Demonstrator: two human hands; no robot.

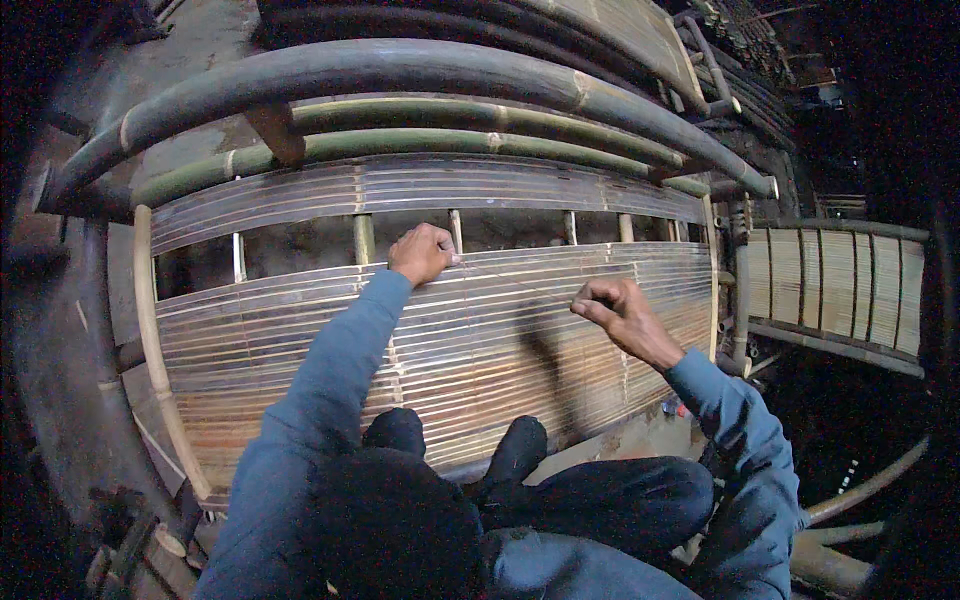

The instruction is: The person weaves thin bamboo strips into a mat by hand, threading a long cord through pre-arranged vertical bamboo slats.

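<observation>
I sit over a bamboo bench whose seat is made of long, thin bamboo slats (480, 320). At the far edge of these slats, my left hand (421, 254) is closed in a pinch, next to an upright crosspiece in the gap. A thin cord (515, 283) runs from there toward my right hand (617, 308), which is raised above the slats with thumb and fingers pressed together on it. The cord looks taut. What lies between my left fingertips is too small to make out.
Beyond the gap lies a narrower band of slats (430, 187), backed by thick bamboo poles (420, 75). Short crosspieces (364, 238) span the gap. Another slatted bamboo piece (835, 283) stands at the right. My feet (515, 450) rest on the near slats.
</observation>
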